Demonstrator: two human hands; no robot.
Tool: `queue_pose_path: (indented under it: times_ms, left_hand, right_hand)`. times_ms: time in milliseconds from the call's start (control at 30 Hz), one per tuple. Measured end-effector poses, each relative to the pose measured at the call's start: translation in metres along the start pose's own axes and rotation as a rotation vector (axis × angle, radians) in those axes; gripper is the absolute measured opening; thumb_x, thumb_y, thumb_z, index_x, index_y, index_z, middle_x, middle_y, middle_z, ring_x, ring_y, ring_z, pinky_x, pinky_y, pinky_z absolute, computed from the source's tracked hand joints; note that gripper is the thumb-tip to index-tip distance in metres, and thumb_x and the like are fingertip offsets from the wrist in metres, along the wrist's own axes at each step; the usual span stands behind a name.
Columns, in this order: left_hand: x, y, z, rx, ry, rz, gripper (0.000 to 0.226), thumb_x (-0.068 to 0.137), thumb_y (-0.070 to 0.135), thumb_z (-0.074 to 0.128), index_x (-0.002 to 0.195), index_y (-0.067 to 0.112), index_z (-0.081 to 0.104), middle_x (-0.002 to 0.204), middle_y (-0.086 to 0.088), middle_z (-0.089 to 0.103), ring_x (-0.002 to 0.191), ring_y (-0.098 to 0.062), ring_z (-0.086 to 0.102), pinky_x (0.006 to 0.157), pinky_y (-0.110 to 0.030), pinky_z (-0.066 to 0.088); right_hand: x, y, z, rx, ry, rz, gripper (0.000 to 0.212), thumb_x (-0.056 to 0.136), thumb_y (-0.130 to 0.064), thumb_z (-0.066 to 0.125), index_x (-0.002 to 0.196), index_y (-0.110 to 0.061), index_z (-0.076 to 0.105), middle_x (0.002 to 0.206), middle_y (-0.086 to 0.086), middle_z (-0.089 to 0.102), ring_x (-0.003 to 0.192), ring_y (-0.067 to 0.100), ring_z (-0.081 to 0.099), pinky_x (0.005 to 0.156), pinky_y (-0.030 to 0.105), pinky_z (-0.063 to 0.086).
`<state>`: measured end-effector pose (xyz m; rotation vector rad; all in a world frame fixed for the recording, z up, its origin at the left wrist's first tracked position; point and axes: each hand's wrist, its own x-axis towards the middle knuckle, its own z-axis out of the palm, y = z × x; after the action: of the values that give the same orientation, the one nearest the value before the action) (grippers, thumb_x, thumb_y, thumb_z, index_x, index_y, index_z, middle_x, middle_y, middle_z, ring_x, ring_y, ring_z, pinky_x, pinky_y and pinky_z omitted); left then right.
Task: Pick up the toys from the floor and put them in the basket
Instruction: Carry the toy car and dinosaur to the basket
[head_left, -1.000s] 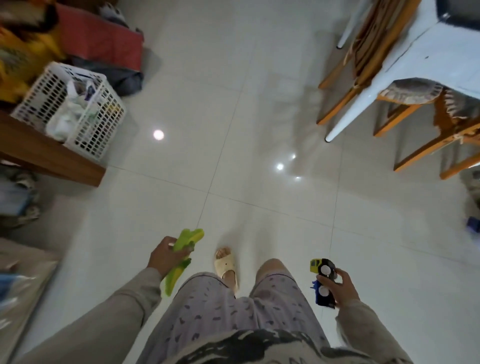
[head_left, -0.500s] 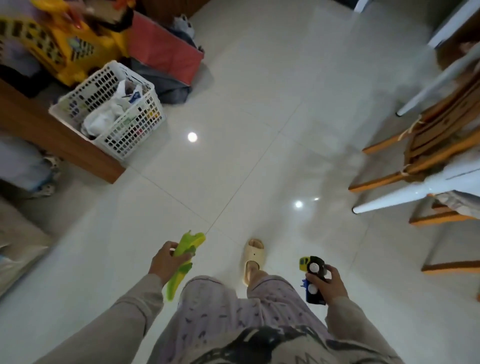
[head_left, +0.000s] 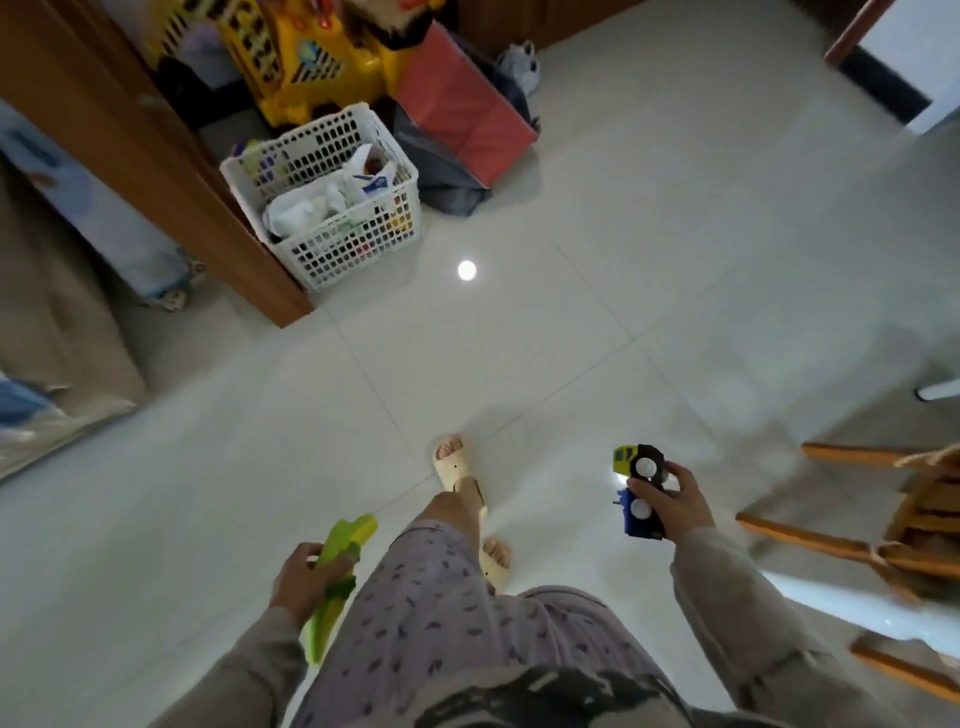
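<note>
My left hand (head_left: 304, 577) is closed around a green and yellow plastic toy (head_left: 337, 566) held low beside my left leg. A blue, yellow and black toy car (head_left: 638, 486) with white wheels sits in the grip of my right hand (head_left: 670, 501), out to the right of my legs. The white lattice basket (head_left: 363, 244) stands on the floor ahead and to the left, against a wooden panel. It holds white bags and small coloured items. Both hands are well short of the basket.
A wooden panel (head_left: 171, 171) runs along the left. Behind the basket are a yellow ride-on toy (head_left: 322, 67), a red box (head_left: 462, 114) and a grey bag (head_left: 441, 176). Wooden chair legs (head_left: 857, 519) stand at the right. My slippered foot (head_left: 457, 467) is on the tiles.
The view has swung left and moved forward; the basket now sits nearer the centre and larger. The chairs slid off to the right. Both hands keep their toys.
</note>
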<state>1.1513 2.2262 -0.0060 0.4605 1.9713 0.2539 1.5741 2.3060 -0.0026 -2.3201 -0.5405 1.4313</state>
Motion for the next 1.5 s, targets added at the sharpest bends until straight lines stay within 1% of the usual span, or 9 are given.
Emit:
queue_pose_path:
  times_ms: [133,300,467,633,767,867,1167,1300,1500]
  left_hand:
    - [0.025,0.045,0.008,0.004,0.007,0.013,0.086,0.024,0.059,0.063,0.094,0.009,0.056,0.095,-0.017,0.064,0.087,-0.034,0.064,0.086,-0.046,0.052]
    - [0.062,0.128,0.007,0.064,-0.036,0.039,0.089,0.025,0.063,0.058,0.098,0.012,0.055,0.096,-0.015,0.063,0.086,-0.03,0.061,0.075,-0.034,0.045]
    - [0.089,0.22,-0.007,-0.081,-0.039,0.128,0.047,0.065,0.034,0.081,0.097,0.009,0.057,0.093,-0.016,0.067,0.061,-0.017,0.064,0.059,-0.027,0.048]
    - [0.113,0.293,-0.024,-0.221,-0.036,0.178,0.038,0.077,0.018,0.075,0.106,0.005,0.055,0.102,-0.018,0.063,0.079,-0.03,0.066,0.083,-0.045,0.055]
    - [0.132,0.33,-0.034,-0.287,0.001,0.18,0.037,0.078,0.019,0.074,0.107,0.005,0.055,0.098,-0.013,0.063,0.066,-0.019,0.064,0.059,-0.027,0.049]
    - [0.149,0.343,-0.039,-0.275,0.028,0.124,0.038,0.079,0.018,0.072,0.11,0.004,0.055,0.096,-0.013,0.063,0.07,-0.019,0.06,0.058,-0.025,0.045]
    - [0.188,0.349,-0.057,-0.279,0.135,-0.23,0.043,0.074,0.026,0.076,0.106,0.003,0.058,0.106,-0.022,0.068,0.097,-0.035,0.064,0.091,-0.042,0.05]
    - [0.2,0.362,-0.071,-0.29,0.163,-0.3,0.036,0.074,0.025,0.077,0.1,0.008,0.058,0.098,-0.019,0.071,0.083,-0.029,0.066,0.076,-0.034,0.049]
    - [0.227,0.395,-0.094,-0.443,0.206,-0.359,0.039,0.066,0.022,0.082,0.088,0.006,0.054,0.092,-0.024,0.069,0.076,-0.033,0.066,0.087,-0.051,0.054]
  right_hand:
    - [0.025,-0.036,0.018,-0.049,-0.065,0.011,0.064,0.078,-0.015,0.074,0.133,-0.013,0.043,0.113,0.017,0.061,0.115,0.037,0.059,0.099,0.051,0.046]
    - [0.058,-0.083,0.033,-0.112,-0.093,0.059,0.066,0.079,-0.014,0.074,0.135,-0.013,0.04,0.126,0.024,0.059,0.115,0.038,0.057,0.101,0.052,0.044]
    - [0.086,-0.139,0.035,-0.161,-0.058,0.083,0.063,0.079,-0.005,0.072,0.134,-0.004,0.041,0.127,0.03,0.057,0.115,0.041,0.056,0.099,0.049,0.044]
    - [0.11,-0.2,0.046,-0.218,-0.027,0.064,0.064,0.077,-0.007,0.075,0.132,-0.004,0.043,0.128,0.029,0.056,0.116,0.042,0.056,0.099,0.048,0.043]
    - [0.134,-0.253,0.07,-0.299,-0.066,0.055,0.066,0.077,-0.011,0.075,0.133,-0.007,0.042,0.13,0.029,0.054,0.117,0.043,0.055,0.103,0.054,0.041]
    - [0.154,-0.299,0.1,-0.338,-0.133,0.044,0.067,0.076,-0.01,0.076,0.133,-0.007,0.041,0.131,0.029,0.054,0.118,0.043,0.054,0.104,0.056,0.04]
    - [0.206,-0.481,0.206,-0.475,-0.316,-0.106,0.06,0.079,-0.013,0.073,0.131,-0.009,0.044,0.131,0.024,0.057,0.119,0.036,0.056,0.101,0.045,0.044]
    - [0.215,-0.555,0.243,-0.521,-0.366,-0.171,0.063,0.08,-0.02,0.072,0.135,-0.015,0.042,0.129,0.02,0.059,0.119,0.034,0.055,0.1,0.044,0.044]
    - [0.225,-0.621,0.294,-0.546,-0.475,-0.189,0.06,0.079,-0.019,0.073,0.131,-0.017,0.044,0.125,0.019,0.061,0.112,0.032,0.06,0.101,0.047,0.045]
